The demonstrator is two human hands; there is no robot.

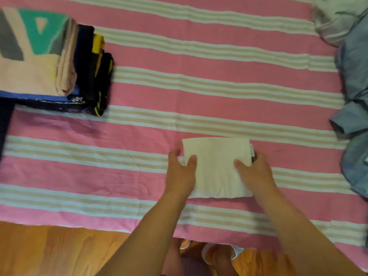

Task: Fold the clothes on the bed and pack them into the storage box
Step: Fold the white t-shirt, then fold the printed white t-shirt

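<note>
A folded cream garment (216, 166) is seen lying flat on the pink striped bedsheet (199, 92), close to the sheet's near edge. Its left side is gripped by the left hand (180, 174), the thumb being laid on top of the cloth and the fingers curled round the edge. Its right side is gripped likewise by the right hand (255, 174), thumb on top and fingers wrapped round the edge, where a small label is partly covered. Both forearms are stretched out from the near side of the garment.

Well to the left of the garment and farther up the sheet, a stack of folded clothes (53, 62) is found; a pale piece with a teal and grey pattern lies uppermost, with black, blue and yellow layers beneath. Well to the right of the garment, unfolded blue clothing (354, 100) is heaped at the sheet's edge, and a whitish crumpled garment (334, 20) is seen beyond it, farther away. Nearer than the cream garment, past the sheet's edge, a wooden floor (59, 251) is visible, with the person's feet in pale slippers (219, 253) on it.
</note>
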